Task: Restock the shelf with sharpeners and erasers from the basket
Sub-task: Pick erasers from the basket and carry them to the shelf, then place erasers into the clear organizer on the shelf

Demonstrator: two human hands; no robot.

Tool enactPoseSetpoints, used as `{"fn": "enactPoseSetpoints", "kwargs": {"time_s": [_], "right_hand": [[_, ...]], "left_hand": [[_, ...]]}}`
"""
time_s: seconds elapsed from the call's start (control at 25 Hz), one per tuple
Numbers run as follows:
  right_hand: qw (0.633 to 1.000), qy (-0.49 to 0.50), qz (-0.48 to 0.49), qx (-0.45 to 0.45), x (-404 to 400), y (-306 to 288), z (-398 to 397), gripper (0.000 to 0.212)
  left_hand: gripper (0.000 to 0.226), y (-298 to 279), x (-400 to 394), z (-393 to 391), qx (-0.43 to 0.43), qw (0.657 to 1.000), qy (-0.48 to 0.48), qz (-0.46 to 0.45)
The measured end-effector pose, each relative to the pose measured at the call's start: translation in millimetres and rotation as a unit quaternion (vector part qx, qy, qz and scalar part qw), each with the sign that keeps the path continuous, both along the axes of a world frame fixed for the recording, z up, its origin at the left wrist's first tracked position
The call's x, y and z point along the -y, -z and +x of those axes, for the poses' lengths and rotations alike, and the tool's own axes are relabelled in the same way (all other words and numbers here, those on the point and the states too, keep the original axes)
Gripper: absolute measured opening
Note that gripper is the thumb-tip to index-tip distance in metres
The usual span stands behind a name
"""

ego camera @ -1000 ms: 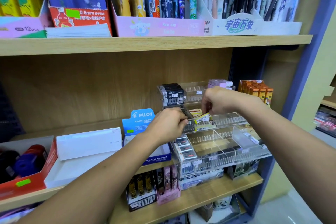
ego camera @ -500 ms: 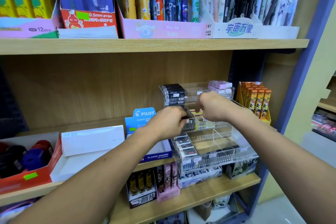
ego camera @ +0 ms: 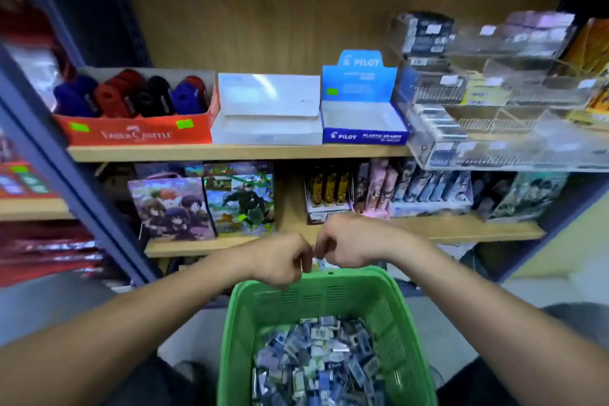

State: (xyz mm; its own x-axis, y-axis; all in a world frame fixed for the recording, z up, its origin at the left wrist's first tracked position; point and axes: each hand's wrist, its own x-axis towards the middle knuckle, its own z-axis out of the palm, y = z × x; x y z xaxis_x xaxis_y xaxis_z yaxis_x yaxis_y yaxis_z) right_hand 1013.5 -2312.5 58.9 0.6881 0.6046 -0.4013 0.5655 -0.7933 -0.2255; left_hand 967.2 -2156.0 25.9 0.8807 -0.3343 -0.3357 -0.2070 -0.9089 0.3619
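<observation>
A green plastic basket (ego camera: pixel 237 323) stands low in front of me, holding a heap of several small wrapped erasers and sharpeners (ego camera: pixel 323 362). My left hand (ego camera: pixel 280 260) and my right hand (ego camera: pixel 349 244) hover side by side over the basket's far rim, almost touching. Both have their fingers curled under, and I see nothing held in either. On the shelf above right stands a clear tiered acrylic tray (ego camera: pixel 494 128) with erasers in some slots. A red box (ego camera: pixel 138 133) at the left holds blue, red and black sharpeners (ego camera: pixel 131 95).
A white open box (ego camera: pixel 267 115) and a blue Pilot eraser box (ego camera: pixel 362 122) sit between the red box and the acrylic tray. The lower shelf (ego camera: pixel 461 227) carries picture boxes and card packs. A blue shelf upright (ego camera: pixel 82 194) slants at the left.
Both hands have left the acrylic tray and dropped to the basket's far rim. My view has swung down and left, so the basket and lower shelf show.
</observation>
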Motion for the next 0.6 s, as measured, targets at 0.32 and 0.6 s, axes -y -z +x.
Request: {"fn": "enactPoseSetpoints", "kwargs": {"time_s": [0.32, 0.6], "right_hand": [[0.982, 0.037, -0.099, -0.157, -18.2, 229.4, -8.6, 0.033], [0.967, 0.124, -0.077, -0.208, -3.6, 340.1, -28.5, 0.076]], "left_hand": [[0.003, 191.4, -3.2, -3.4, -0.203, 0.971, -0.129, 0.013], [0.060, 308.7, -9.5, -30.0, -0.269, 0.913, -0.306, 0.012]]}}
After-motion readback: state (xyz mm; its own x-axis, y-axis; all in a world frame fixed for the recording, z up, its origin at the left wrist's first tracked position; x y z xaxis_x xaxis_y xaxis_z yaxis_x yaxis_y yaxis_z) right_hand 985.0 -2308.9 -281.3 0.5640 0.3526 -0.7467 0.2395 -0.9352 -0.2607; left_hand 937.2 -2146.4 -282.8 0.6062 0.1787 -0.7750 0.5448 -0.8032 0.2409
